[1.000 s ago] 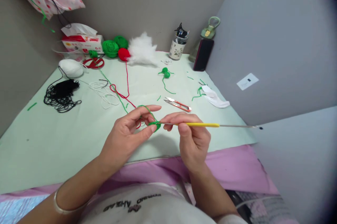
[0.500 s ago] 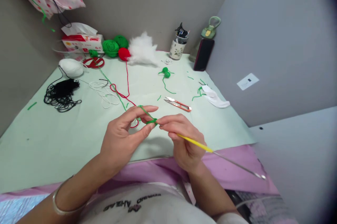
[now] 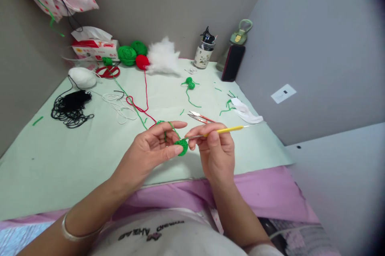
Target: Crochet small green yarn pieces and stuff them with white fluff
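My left hand (image 3: 153,145) pinches a small round green crochet piece (image 3: 182,148) between thumb and fingers, its index finger stretched out with green yarn running over it. In my right hand (image 3: 215,143) is a crochet hook (image 3: 229,130) with a yellow grip, held near level. Its metal tip meets the top edge of the green piece, where the working yarn comes down. Just behind my right hand lie orange-handled thread snips (image 3: 200,117), partly covered by the fingers. Red yarn (image 3: 146,95) and a green strand trail across the table to my left hand.
Green yarn balls (image 3: 126,55), a red ball (image 3: 142,62), white stuffing (image 3: 163,57) and a tissue box (image 3: 96,49) line the back. Red scissors (image 3: 108,72) and black yarn (image 3: 72,105) lie left. A pen jar (image 3: 203,55), phone (image 3: 233,63) and small green balls (image 3: 190,83) are farther right.
My right hand has turned, swinging the hook from slanting down toward me to nearly level. The green piece has tilted to show its round face. My right fingers now partly cover the snips.
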`<state>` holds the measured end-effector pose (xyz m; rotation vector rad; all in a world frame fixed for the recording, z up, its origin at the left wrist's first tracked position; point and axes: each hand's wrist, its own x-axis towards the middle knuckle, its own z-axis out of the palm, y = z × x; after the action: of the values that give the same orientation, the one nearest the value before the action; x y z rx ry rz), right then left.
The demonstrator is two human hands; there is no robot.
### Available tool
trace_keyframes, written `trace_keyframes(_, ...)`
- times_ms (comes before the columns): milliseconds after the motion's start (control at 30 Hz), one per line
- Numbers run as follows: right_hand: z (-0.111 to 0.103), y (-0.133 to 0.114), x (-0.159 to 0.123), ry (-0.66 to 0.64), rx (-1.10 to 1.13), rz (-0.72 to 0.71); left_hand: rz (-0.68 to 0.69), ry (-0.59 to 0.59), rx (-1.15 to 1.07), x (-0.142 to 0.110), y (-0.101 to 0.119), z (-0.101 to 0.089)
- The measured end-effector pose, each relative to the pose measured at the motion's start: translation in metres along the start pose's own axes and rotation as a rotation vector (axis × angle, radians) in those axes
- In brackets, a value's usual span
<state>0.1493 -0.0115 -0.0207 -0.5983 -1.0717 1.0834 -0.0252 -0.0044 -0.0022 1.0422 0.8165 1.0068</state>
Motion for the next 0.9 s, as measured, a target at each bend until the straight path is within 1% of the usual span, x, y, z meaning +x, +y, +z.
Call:
trace_keyframes(133,0.0004,-0.0011,0.0035,0.039,0.039,0.110,-0.007,-0.011,-0.005,0.0004,-0.0001,-0.0009)
trace_keyframes(200,0.0005,-0.0015,0.0037,0.034,0.059,0.126,-0.017,-0.013,0.001,0.0006,-0.0004,-0.0014)
trace_keyframes(267,0.0003,-0.0015,0.0031,0.022,0.064,0.113,-0.023,-0.011,0.011,0.0005,-0.0008,-0.0018)
trace_keyframes(367,-0.0012,-0.0009,0.0013,0.006,0.006,0.079,-0.019,-0.010,0.013,0.0000,-0.0005,-0.0016)
trace_keyframes(467,-0.0032,0.0000,-0.0008,-0.009,-0.061,0.047,-0.026,-0.014,-0.017,0.0002,0.0010,-0.0006)
trace_keyframes(633,-0.0045,0.0011,-0.0023,-0.028,-0.084,0.013,-0.029,-0.030,-0.052,0.0015,0.0028,0.0002)
trace_keyframes(767,-0.0054,0.0015,-0.0023,-0.060,-0.118,0.008,-0.012,-0.043,-0.026,0.0013,0.0016,-0.0018)
trace_keyframes(900,-0.0066,0.0000,-0.0034,-0.071,-0.188,-0.029,0.004,-0.054,0.022,0.0004,0.0010,-0.0037)
